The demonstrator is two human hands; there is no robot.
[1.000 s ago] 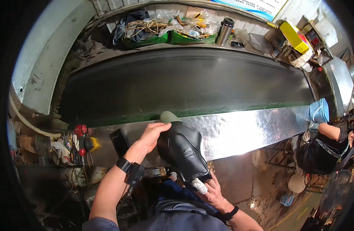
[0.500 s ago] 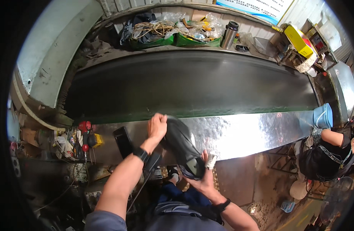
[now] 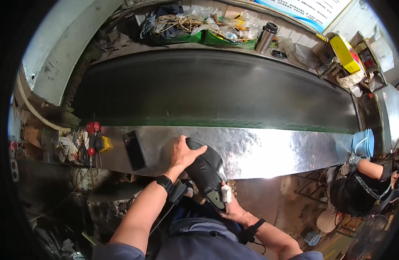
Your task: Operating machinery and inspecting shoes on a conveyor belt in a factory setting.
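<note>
A black shoe is held between my two hands over the near edge of the shiny metal ledge. Its toe points away from me, and the opening with a greenish-grey insole faces up near my body. My left hand is closed on the toe end, thumb lying across the upper. Around the heel end, my right hand grips the side of the shoe; one finger has a white wrapping. The palm-side fingers of both hands are partly hidden by the shoe.
A dark conveyor belt runs beyond the metal ledge. A phone lies left of my hands, near red and yellow tools. At right are a light-blue bin and another person. A steel flask stands on the back shelf.
My left hand has shifted from beside the toe to a grip over it, thumb across the upper. The shoe and right hand have moved slightly; the view has shifted a little.
</note>
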